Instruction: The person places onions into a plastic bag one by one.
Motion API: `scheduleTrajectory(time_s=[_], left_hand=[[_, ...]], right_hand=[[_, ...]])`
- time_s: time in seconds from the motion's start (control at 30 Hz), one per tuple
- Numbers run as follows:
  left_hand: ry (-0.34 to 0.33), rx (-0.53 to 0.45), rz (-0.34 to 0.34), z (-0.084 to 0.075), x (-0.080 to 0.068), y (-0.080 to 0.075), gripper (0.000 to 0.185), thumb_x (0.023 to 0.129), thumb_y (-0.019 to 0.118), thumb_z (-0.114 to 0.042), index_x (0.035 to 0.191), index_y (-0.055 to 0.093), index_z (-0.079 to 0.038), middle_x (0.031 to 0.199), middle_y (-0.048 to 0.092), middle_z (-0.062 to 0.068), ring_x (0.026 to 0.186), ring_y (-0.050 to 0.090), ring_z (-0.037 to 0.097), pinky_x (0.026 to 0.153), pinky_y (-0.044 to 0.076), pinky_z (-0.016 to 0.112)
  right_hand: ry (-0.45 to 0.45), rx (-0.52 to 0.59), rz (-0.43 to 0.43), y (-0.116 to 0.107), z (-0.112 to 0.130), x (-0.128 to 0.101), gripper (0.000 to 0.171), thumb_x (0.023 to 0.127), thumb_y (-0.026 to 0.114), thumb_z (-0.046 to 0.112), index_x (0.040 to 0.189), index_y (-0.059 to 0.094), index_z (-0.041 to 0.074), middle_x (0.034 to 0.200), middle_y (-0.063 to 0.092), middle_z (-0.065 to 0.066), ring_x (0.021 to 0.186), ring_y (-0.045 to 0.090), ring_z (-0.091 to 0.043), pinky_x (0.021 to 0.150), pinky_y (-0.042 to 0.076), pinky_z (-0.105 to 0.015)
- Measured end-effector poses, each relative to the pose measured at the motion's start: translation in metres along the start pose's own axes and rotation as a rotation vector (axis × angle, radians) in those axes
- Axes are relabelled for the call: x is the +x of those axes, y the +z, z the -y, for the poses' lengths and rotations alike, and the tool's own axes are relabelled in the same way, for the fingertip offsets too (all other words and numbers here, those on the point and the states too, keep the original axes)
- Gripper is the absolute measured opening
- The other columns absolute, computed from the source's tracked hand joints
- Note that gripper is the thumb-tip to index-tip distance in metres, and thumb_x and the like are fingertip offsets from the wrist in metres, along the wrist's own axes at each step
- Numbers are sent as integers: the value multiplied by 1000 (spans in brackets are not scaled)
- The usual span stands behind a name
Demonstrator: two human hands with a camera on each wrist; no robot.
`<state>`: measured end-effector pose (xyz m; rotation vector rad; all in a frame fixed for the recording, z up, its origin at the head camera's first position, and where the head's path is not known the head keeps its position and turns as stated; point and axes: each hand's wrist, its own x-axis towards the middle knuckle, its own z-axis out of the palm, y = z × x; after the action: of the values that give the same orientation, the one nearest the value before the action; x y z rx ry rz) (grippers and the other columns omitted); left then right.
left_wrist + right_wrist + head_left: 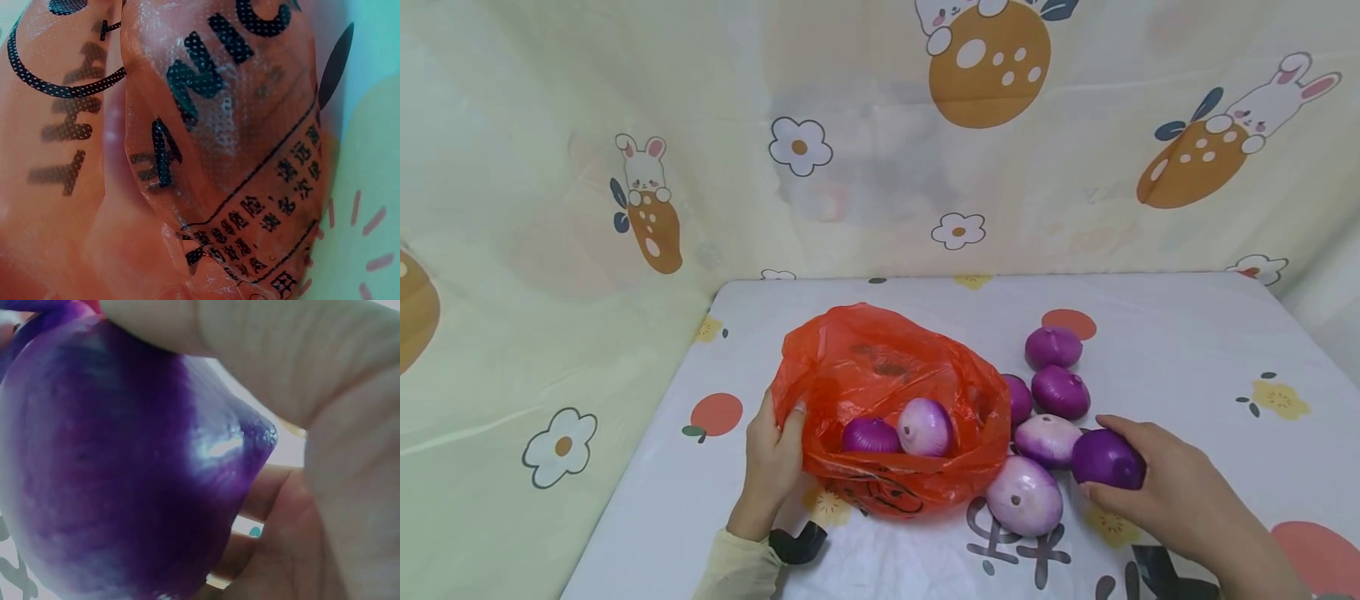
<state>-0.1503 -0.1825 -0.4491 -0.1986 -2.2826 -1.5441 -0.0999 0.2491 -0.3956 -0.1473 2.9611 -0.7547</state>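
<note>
A: What is the left hand doing?

B: It is reaching in from the bottom edge, wrist straight, fingers pointing away from the person. Its grip is pinching the left rim of the orange plastic bag, thumb curling over the edge. The bag is lying on the bench with its mouth gaping upward and toward the person. Two onions are sitting inside, a dark purple one and a paler one.

A: And the right hand?

B: It is coming in from the lower right, palm facing left. Its grip is curling around a dark purple onion, fingers over the top, thumb beneath. In the right wrist view the onion's pointed tip is facing the palm, so its long axis is running roughly along the hand. It is sitting just right of a loose cluster of onions beside the bag.
</note>
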Motion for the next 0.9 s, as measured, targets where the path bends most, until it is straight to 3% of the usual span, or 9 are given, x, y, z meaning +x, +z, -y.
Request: scheduleTrajectory(time_s=[0.5,0.63,0.9], left_hand=[[-6,14,6,1,1,0,48,103,57,-4,150,46,-6,141,64,12,120,67,35,96,59,48],[-19,18,9,1,1,1,49,103,57,-5,150,46,-6,141,64,12,121,67,35,96,59,48],[-26,20,5,1,0,0,48,103,57,-5,150,47,-7,141,64,12,121,67,35,96,58,49]], right_hand=[[-97,34,-80,-8,22,10,91,75,93,43,145,54,-1,126,64,-30,101,66,-45,72,63,-58],[-141,58,-108,-11,30,13,89,75,93,41,145,55,0,124,66,-26,100,67,-42,72,64,-56],[-172,96,-104,-12,45,19,89,77,93,38,148,54,3,129,65,-25,107,66,-46,76,63,-59]])
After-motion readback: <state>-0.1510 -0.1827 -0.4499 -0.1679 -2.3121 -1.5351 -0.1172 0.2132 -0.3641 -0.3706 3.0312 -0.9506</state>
